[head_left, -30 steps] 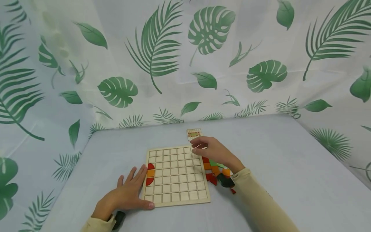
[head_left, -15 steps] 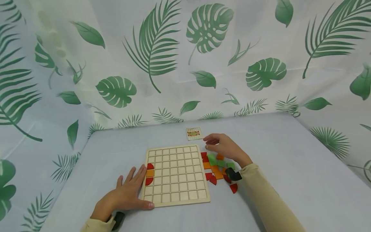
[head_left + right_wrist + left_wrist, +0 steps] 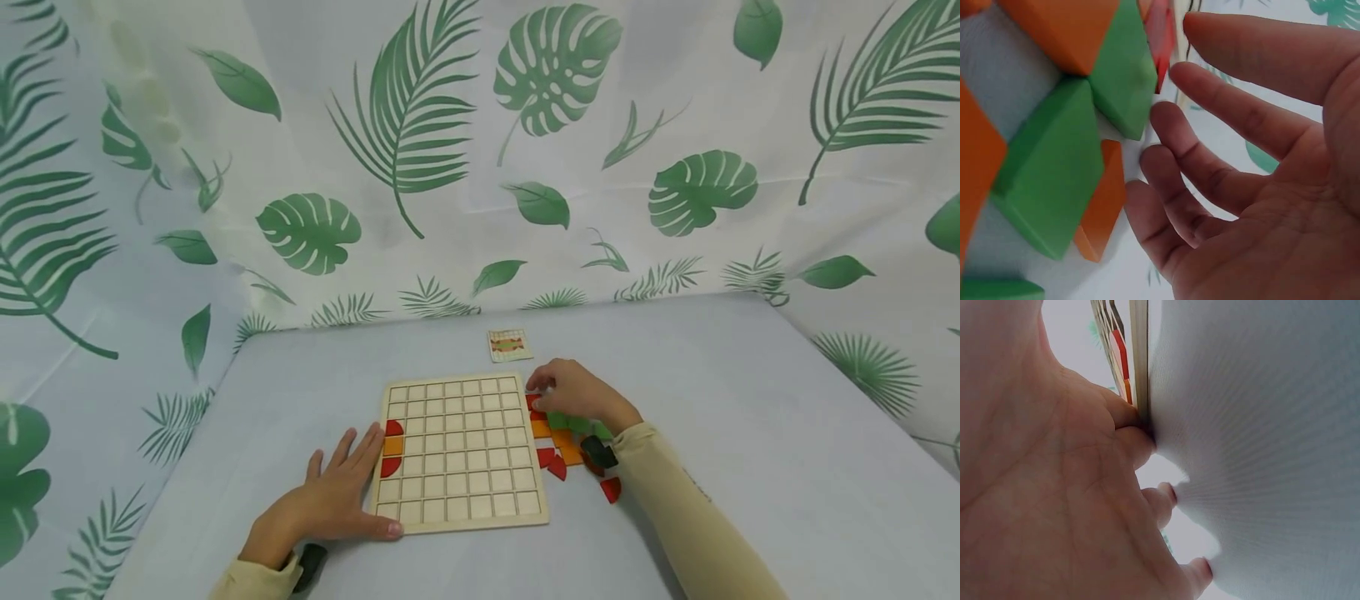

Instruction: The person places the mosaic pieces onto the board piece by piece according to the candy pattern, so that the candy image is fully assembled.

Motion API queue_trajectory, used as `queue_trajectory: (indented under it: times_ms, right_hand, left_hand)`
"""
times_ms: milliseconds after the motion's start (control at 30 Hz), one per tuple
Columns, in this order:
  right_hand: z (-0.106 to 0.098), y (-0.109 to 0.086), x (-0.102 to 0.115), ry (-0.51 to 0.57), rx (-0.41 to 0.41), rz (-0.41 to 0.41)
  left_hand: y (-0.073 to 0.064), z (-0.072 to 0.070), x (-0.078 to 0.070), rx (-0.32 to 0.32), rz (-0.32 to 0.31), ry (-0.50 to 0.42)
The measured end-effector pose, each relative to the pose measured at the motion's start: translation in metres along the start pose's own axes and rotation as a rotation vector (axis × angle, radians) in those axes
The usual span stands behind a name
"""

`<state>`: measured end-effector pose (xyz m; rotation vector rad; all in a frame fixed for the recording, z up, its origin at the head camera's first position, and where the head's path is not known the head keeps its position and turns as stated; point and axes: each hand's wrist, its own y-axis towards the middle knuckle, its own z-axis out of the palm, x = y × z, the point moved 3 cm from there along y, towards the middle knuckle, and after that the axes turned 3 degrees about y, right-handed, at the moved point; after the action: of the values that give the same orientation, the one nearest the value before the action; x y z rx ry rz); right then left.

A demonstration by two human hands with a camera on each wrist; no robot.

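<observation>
A pale wooden grid board (image 3: 465, 487) lies on the table. Along its left edge sit two red rounded pieces (image 3: 391, 467) with an orange square (image 3: 393, 446) between them. My left hand (image 3: 330, 496) rests with spread fingers against the board's left side, thumb at the near corner. My right hand (image 3: 577, 392) is over the loose pieces by the board's right edge, nothing held between its fingers. In the right wrist view, its thumb and index fingertip are apart, close to a red piece (image 3: 1160, 37); green blocks (image 3: 1054, 169) lie beside the fingers.
Beyond the board lies a small pattern card (image 3: 510, 344). Loose orange (image 3: 566, 446), green and red pieces spread right of the board, partly under the right wrist; one red quarter-circle (image 3: 611, 490) lies nearer. A leaf-print cloth (image 3: 442, 225) walls the table's back and sides.
My right hand has moved from over the board's far right corner, out to the right, then down to the red pieces beside the board. The left hand has stayed put.
</observation>
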<state>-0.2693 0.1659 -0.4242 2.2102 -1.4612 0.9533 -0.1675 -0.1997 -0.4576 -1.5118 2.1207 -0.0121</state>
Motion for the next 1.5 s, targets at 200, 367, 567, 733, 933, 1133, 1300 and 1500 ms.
queue_trajectory:
  times_ms: [200, 367, 567, 733, 933, 1133, 1300, 1500]
  right_hand:
    - [0.003, -0.001, 0.005, -0.092, -0.007, -0.047]
    - [0.003, 0.001, 0.006, -0.079, -0.014, -0.069]
    - [-0.002, 0.0, 0.006, -0.024, -0.012, -0.035]
    - [-0.007, -0.002, 0.006, 0.045, -0.001, -0.051]
    - [-0.01, -0.003, 0.005, 0.128, -0.001, -0.113]
    - [-0.006, -0.001, 0.007, 0.244, 0.012, -0.125]
    - [-0.001, 0.0, 0.012, 0.296, 0.032, -0.08]
    - [0.003, 0.001, 0.013, 0.314, 0.023, -0.098]
  left_hand:
    - [-0.001, -0.002, -0.002, -0.006, -0.003, -0.004]
    - [-0.002, -0.003, -0.004, 0.013, -0.014, -0.008]
    - [-0.002, -0.002, -0.002, 0.011, -0.012, -0.009]
    - [-0.003, -0.003, -0.003, 0.011, 0.001, -0.018]
    - [-0.003, -0.003, -0.003, 0.005, -0.001, -0.018]
    - [-0.005, -0.003, -0.003, 0.003, -0.004, -0.021]
    - [-0.007, -0.007, -0.008, 0.036, -0.021, -0.02]
    - [-0.004, -0.005, -0.006, 0.031, -0.01, -0.013]
